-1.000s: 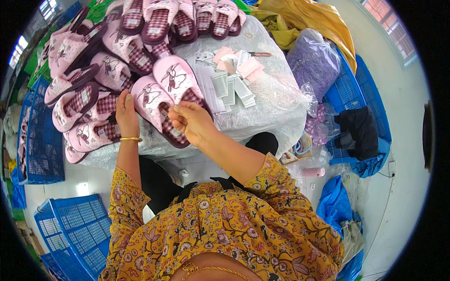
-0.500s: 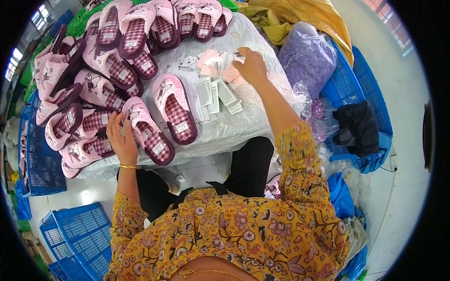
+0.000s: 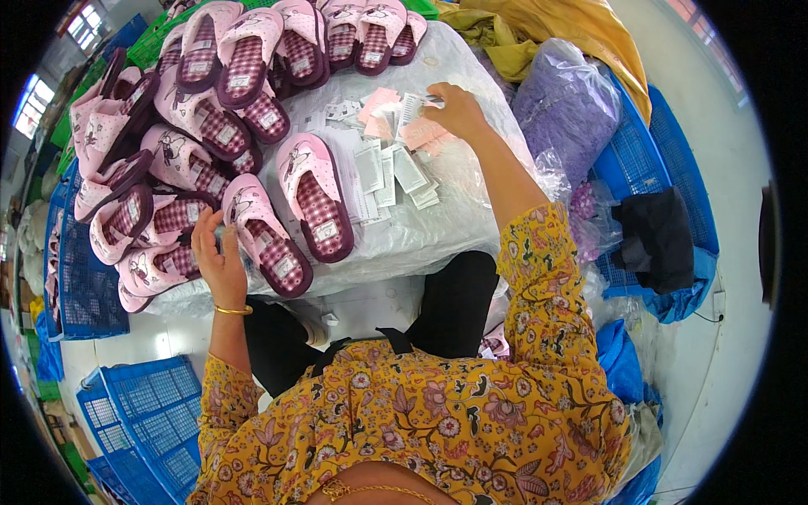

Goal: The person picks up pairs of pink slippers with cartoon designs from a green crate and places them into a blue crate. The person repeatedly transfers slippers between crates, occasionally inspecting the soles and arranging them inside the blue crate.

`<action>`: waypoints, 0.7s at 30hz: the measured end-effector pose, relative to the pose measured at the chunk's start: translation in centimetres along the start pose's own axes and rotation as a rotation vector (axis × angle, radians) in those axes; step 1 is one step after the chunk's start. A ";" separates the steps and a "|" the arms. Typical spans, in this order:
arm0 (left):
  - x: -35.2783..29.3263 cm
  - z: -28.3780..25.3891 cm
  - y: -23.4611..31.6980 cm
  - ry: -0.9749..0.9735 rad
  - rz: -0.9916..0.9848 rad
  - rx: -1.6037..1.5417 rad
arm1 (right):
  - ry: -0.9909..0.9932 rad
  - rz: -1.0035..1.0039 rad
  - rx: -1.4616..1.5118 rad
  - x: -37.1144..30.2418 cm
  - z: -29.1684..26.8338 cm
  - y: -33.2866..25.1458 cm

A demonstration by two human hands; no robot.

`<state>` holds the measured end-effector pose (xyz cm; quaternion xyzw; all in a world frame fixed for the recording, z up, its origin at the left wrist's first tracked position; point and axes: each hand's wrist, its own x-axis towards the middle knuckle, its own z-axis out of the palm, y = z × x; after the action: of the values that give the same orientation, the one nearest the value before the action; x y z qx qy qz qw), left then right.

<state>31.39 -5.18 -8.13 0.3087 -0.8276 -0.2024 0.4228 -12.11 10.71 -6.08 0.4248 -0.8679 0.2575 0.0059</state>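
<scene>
My left hand (image 3: 220, 259), fingers loosely bent and apart, is beside the heel-side slippers at the table's near left and holds nothing I can see. Just to its right lies a pink slipper (image 3: 268, 238) with a checked maroon insole. Another pink slipper (image 3: 316, 202) rests farther right, toe away from me. My right hand (image 3: 457, 112) hovers at the loose paper labels, thumb and forefinger curved with a gap between them. Beneath and beside its fingertips are pink paper slips (image 3: 421, 133) and white printed labels (image 3: 410, 171), spread in an overlapping heap.
Many pink slippers (image 3: 195, 109) crowd the left and far side of the plastic-covered table (image 3: 471, 202). Blue crates (image 3: 143, 421) stand at lower left. On the right are a purple-filled plastic bag (image 3: 566, 109), a dark cloth (image 3: 655, 240) and a yellow cloth (image 3: 589, 25).
The whole view has shifted slightly. My right hand stays by the labels, its fingers a little farther from the white slips. My left hand remains beside the slipper, thumb slightly raised.
</scene>
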 end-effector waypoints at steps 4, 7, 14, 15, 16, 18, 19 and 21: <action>0.3 -0.1 1.7 0.000 0.075 0.004 | 0.009 -0.294 0.076 -1.4 -1.0 -2.0; 0.3 -0.3 2.3 0.001 0.098 0.021 | -0.103 -0.301 0.002 -2.1 -1.9 -2.6; 0.3 -0.1 3.2 -0.042 0.116 0.036 | -0.187 -0.152 -0.265 -4.5 -2.8 -5.4; 0.3 0.1 3.4 -0.044 0.120 0.033 | -0.139 -0.229 -0.246 -4.5 -2.5 -5.2; 0.3 0.3 3.6 -0.045 0.123 0.031 | -0.091 -0.306 -0.225 -4.6 -2.1 -5.0; 0.4 0.4 3.9 -0.055 0.121 0.023 | -0.054 -0.423 -0.246 -4.4 -1.1 -5.0; 0.5 0.4 4.0 -0.060 0.120 0.020 | -0.066 -0.459 -0.294 -4.3 -0.4 -5.3; 0.4 0.6 3.8 -0.065 0.127 0.006 | -0.080 -0.506 -0.359 -4.2 0.2 -5.6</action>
<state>29.38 -2.64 -5.96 0.2503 -0.8594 -0.1825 0.4068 -5.25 10.87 -4.77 0.6294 -0.7657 0.0734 0.1104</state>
